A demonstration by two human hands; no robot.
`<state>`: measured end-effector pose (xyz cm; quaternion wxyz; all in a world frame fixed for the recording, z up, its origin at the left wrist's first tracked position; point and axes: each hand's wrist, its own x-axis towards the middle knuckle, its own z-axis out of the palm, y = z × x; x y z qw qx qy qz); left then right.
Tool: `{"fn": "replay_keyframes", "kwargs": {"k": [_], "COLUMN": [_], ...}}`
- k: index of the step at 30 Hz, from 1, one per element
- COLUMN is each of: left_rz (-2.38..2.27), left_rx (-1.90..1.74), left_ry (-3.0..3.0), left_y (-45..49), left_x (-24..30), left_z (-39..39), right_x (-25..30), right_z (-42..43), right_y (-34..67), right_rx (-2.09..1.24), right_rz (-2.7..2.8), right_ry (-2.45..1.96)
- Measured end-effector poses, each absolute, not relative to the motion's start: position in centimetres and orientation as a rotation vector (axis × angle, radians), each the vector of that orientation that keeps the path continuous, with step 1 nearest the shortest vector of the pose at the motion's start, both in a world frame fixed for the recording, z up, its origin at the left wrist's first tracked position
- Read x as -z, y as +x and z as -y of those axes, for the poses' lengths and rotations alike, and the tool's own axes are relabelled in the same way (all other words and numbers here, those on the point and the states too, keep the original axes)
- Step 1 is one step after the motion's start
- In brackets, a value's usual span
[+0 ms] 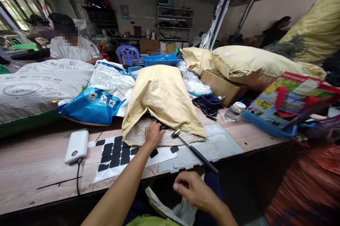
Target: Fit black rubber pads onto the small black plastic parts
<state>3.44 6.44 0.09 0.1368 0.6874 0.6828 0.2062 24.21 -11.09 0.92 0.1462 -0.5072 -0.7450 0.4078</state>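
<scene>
My left hand (154, 133) reaches into the mouth of a yellow woven sack (164, 91) lying on the table. Its fingers curl at a black piece (164, 127) that lies half in the sack's shadow; what they grip is partly hidden. Above my lap, my right hand (193, 190) has its fingers curled in loosely, with nothing visible in them. A hammer (195, 151) with a black handle rests between the hands, its metal head on the sack's lip. Below the left wrist lies a white sheet with black rounded-square pads (116, 153).
A white power bank (77, 145) with a cable lies left. Printed sacks (103, 90) stand behind it. Right are black parts (208, 109), a lidded jar (235, 111) and a blue tray (271, 125). A grey mat (209, 148) lies near the edge. Other people sit farther back.
</scene>
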Motion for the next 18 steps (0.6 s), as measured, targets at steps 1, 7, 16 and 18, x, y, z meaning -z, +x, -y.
{"fn": "replay_keyframes", "kwargs": {"k": [1, 7, 16, 18], "left_rz": [-1.974, -1.855, -1.568, -1.563], "left_rx": [-0.579, -0.668, -0.801, -0.786], "left_ry": [1.994, 1.952, 2.036, 2.07], "left_y": [3.4, 1.2, -1.0, -0.9], "left_x": [0.0, 0.9, 2.3, 2.3], "left_z": [-6.4, -3.6, -0.5, -0.6], "right_x": [-1.7, -1.3, 1.4, 1.1], "right_z": [10.3, 5.2, 3.9, 4.0], "right_y": [24.8, 28.2, 27.6, 27.3], "right_rx": [-1.044, -0.236, 0.021, 0.023], "right_rz": [2.072, 1.85, 1.943, 1.939], "right_ry": [-1.448, -1.71, -1.955, -1.965]}}
